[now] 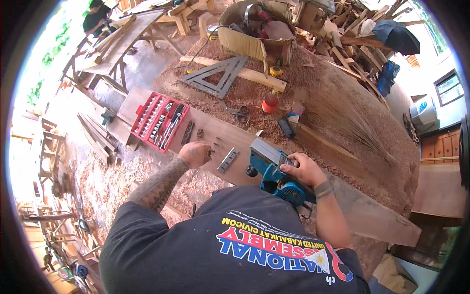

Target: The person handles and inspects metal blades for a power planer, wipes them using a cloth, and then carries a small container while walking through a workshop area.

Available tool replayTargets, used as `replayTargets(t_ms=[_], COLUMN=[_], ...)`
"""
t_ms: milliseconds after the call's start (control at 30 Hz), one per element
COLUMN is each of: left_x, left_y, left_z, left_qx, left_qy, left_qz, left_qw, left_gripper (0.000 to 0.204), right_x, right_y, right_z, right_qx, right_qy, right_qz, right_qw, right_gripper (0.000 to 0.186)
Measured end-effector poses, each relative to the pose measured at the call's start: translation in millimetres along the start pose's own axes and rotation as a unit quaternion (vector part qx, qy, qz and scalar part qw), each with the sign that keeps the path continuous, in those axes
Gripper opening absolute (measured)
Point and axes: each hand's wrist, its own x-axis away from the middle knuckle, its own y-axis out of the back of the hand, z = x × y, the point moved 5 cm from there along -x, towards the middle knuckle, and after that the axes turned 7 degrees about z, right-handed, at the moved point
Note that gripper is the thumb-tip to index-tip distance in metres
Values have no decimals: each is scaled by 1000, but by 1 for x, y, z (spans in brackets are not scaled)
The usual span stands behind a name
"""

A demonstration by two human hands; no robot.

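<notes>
My right hand is closed around the body of a teal electric planer, which lies on its side on a wide wooden board. My left hand is pinched over the same board; what its fingertips hold, if anything, is too small to make out. Between the hands lies a slotted metal bar. Small bolts are scattered just beyond my left hand, beside a dark metal strip. An opened red socket set case holds bits, sockets and a ratchet on the board's left part.
Behind the board, wood shavings surround a triangular square, a yellow tape measure, a red bottle and a cardboard box. Scrap wood piles up at far right. Another person works at a far-left table.
</notes>
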Motion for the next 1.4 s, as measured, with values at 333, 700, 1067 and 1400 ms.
replayTargets(t_ms=[333, 700, 1067, 1400], left_x=[15, 11, 3, -76], left_y=[8, -2, 47, 93], left_z=[-2, 9, -16, -178], left_qx=[33, 45, 72, 133], left_qy=[23, -19, 21, -287], left_qz=[-63, -45, -134, -62], left_qw=[997, 998, 988, 947], left_gripper=[29, 18, 15, 17], right_x=[-1, -4, 0, -23], right_y=[1, 5, 8, -4], right_z=[2, 4, 1, -16], right_qx=[11, -19, -40, -30], right_qy=[-3, 20, 11, 12], right_qz=[44, 42, 40, 30], right_qw=[999, 999, 998, 999], right_gripper=[89, 81, 66, 40])
